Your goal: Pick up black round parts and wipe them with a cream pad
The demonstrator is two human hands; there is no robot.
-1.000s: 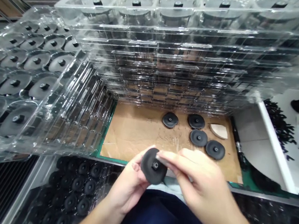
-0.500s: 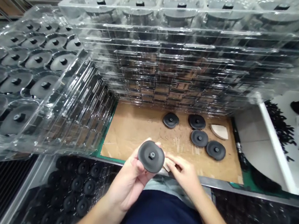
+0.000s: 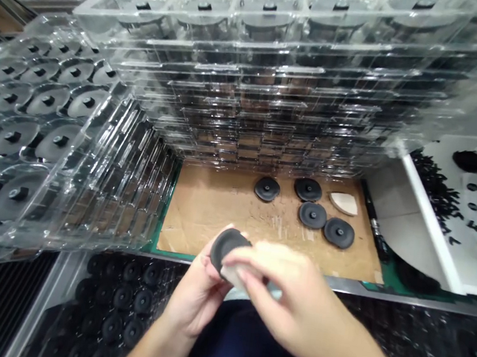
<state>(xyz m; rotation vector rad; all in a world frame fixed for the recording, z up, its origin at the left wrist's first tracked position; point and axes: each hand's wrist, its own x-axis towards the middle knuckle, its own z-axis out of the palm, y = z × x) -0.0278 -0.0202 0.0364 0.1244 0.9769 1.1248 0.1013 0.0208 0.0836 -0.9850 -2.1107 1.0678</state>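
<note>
My left hand [image 3: 192, 294] holds a black rubber disc [image 3: 226, 248] tilted up, with its face turned away from view. My right hand [image 3: 290, 289] lies over the disc and pinches a pale pad [image 3: 230, 276] against it, hiding most of the disc's face. Several similar black discs [image 3: 312, 215] with central hubs lie on a brown cardboard sheet [image 3: 212, 213] just beyond my hands. A pale wedge-shaped pad [image 3: 343, 203] rests beside them.
Tall stacks of transparent plastic trays [image 3: 247, 104] holding black discs rise behind and left of the cardboard. Black discs fill a tray [image 3: 123, 297] at lower left. A white-edged bin [image 3: 429, 219] of small black parts stands on the right.
My right hand has moved left and up across the disc, bringing the pale pad onto it. The disc has turned from face-up to a steeper tilt in my left hand.
</note>
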